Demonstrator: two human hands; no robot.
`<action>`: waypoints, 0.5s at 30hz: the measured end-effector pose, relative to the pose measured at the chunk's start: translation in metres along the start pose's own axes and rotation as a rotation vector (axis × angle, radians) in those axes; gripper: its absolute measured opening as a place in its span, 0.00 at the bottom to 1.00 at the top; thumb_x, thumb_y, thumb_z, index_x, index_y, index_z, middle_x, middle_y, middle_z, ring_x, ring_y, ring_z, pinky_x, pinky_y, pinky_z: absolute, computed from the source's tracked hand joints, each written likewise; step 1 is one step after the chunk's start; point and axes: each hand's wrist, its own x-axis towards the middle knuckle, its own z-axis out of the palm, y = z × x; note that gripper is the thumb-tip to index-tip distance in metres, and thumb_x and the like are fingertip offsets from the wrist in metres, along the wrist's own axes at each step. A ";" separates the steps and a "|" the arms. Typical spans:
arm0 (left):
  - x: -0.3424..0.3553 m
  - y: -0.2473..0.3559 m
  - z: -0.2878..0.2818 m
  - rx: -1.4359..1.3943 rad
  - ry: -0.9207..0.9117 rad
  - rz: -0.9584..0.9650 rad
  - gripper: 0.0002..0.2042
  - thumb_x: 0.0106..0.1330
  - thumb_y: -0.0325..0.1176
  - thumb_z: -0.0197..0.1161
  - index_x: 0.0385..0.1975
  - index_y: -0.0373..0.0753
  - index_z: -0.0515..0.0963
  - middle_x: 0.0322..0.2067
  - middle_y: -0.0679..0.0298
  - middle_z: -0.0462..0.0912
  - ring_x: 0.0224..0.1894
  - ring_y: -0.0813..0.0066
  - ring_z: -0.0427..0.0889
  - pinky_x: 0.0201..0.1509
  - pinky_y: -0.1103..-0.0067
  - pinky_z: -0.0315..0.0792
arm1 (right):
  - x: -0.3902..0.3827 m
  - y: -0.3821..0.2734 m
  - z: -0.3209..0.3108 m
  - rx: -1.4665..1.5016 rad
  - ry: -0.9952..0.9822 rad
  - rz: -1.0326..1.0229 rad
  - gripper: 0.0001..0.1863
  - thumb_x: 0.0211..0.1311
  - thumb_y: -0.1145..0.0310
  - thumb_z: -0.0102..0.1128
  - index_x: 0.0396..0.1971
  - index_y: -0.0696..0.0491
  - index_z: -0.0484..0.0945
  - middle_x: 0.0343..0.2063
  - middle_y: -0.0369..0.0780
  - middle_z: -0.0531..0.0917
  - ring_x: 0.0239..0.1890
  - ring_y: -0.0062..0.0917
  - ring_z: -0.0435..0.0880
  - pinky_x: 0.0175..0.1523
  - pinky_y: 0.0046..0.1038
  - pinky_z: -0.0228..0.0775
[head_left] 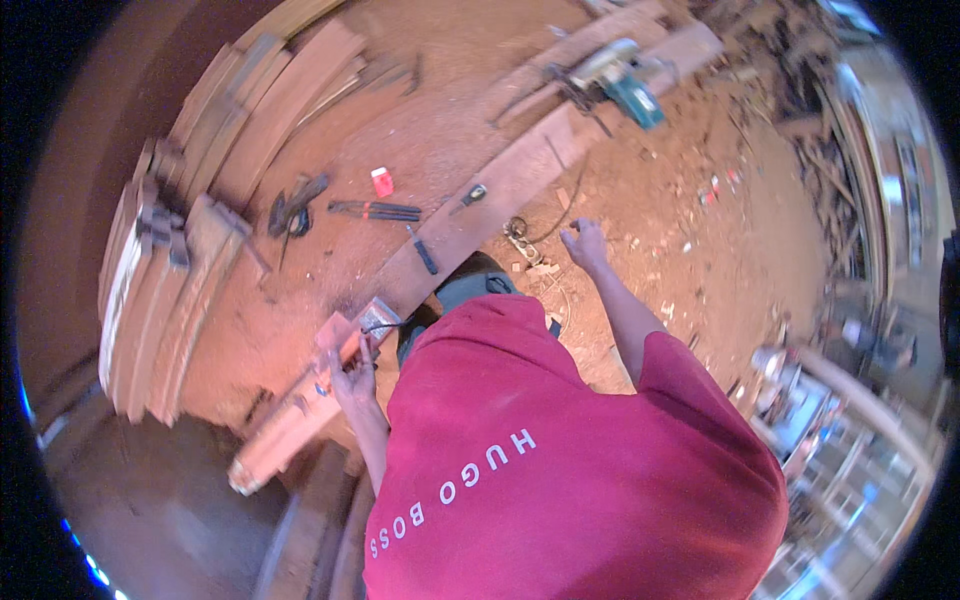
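Observation:
My left hand (354, 385) is at a long wooden plank (420, 270), its fingers spread beside a pinkish wood block (334, 332). A grey speckled block (379, 316) sits just past the fingertips, with a dark cord-like piece near it. Blur hides whether the fingers touch either block. Out to the right, my right hand (586, 246) hangs over the dirt floor, fingers loosely bent and apart, with nothing visible in it. On the plank lie a dark-handled screwdriver-like tool (422, 250) and a small pointed yellow-and-black tool (474, 194).
A teal power tool (632, 98) rests at the plank's far end. Long-handled pliers or cutters (375, 210), a red bottle (382, 182) and dark tools (295, 205) lie on the ground. Stacked boards (285, 110) stand left. A power strip (522, 240) with cord lies among wood scraps.

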 end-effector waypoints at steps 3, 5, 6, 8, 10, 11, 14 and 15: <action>-0.009 0.005 -0.001 -0.036 0.104 -0.081 0.24 0.66 0.35 0.64 0.58 0.32 0.68 0.59 0.51 0.69 0.63 0.48 0.66 0.68 0.52 0.65 | -0.072 0.024 0.011 -0.002 -0.008 0.143 0.20 0.53 0.53 0.64 0.38 0.55 0.81 0.36 0.50 0.84 0.43 0.43 0.81 0.51 0.44 0.71; 0.046 0.023 -0.047 -0.021 -0.223 -0.153 0.29 0.64 0.33 0.66 0.62 0.30 0.63 0.63 0.50 0.64 0.65 0.46 0.63 0.71 0.51 0.59 | -0.119 0.031 0.010 0.101 -0.107 0.232 0.19 0.53 0.55 0.64 0.33 0.57 0.82 0.36 0.52 0.85 0.43 0.44 0.83 0.49 0.45 0.73; 0.057 0.019 -0.048 -0.054 -0.208 -0.217 0.31 0.63 0.32 0.66 0.63 0.29 0.61 0.64 0.49 0.63 0.65 0.45 0.62 0.71 0.52 0.59 | -0.154 0.036 0.010 0.079 -0.093 0.256 0.15 0.52 0.61 0.60 0.34 0.57 0.83 0.34 0.51 0.85 0.39 0.44 0.84 0.46 0.42 0.76; 0.066 0.019 -0.052 -0.082 -0.241 -0.244 0.33 0.62 0.30 0.67 0.64 0.26 0.59 0.64 0.48 0.63 0.66 0.44 0.61 0.71 0.54 0.61 | -0.203 0.014 0.000 -0.083 -0.220 0.324 0.12 0.53 0.66 0.58 0.36 0.53 0.83 0.36 0.51 0.85 0.39 0.46 0.84 0.47 0.45 0.76; 0.068 0.011 -0.044 0.289 -0.285 -0.053 0.32 0.62 0.30 0.67 0.62 0.24 0.60 0.62 0.46 0.65 0.65 0.44 0.63 0.69 0.57 0.64 | -0.247 -0.037 -0.046 0.022 -0.211 0.335 0.14 0.59 0.60 0.56 0.33 0.54 0.82 0.35 0.50 0.85 0.40 0.45 0.84 0.47 0.45 0.76; 0.053 -0.006 -0.039 0.671 -0.306 0.097 0.30 0.62 0.30 0.67 0.61 0.24 0.62 0.60 0.45 0.66 0.63 0.44 0.65 0.67 0.58 0.67 | -0.282 -0.021 -0.041 -0.017 -0.282 0.376 0.18 0.63 0.54 0.54 0.33 0.54 0.82 0.34 0.50 0.85 0.39 0.46 0.84 0.48 0.45 0.75; 0.006 -0.013 -0.020 1.575 -0.366 0.713 0.26 0.61 0.31 0.66 0.55 0.22 0.68 0.56 0.41 0.71 0.57 0.45 0.71 0.60 0.62 0.74 | -0.351 -0.034 -0.049 0.042 -0.331 0.567 0.21 0.64 0.48 0.53 0.33 0.53 0.83 0.37 0.50 0.84 0.41 0.46 0.84 0.48 0.46 0.75; -0.001 -0.019 -0.020 1.775 -0.360 0.870 0.25 0.61 0.31 0.66 0.54 0.22 0.69 0.54 0.41 0.72 0.55 0.45 0.73 0.58 0.63 0.76 | -0.378 -0.027 -0.040 0.001 -0.375 0.573 0.21 0.63 0.48 0.53 0.36 0.52 0.82 0.39 0.50 0.84 0.43 0.46 0.83 0.49 0.46 0.75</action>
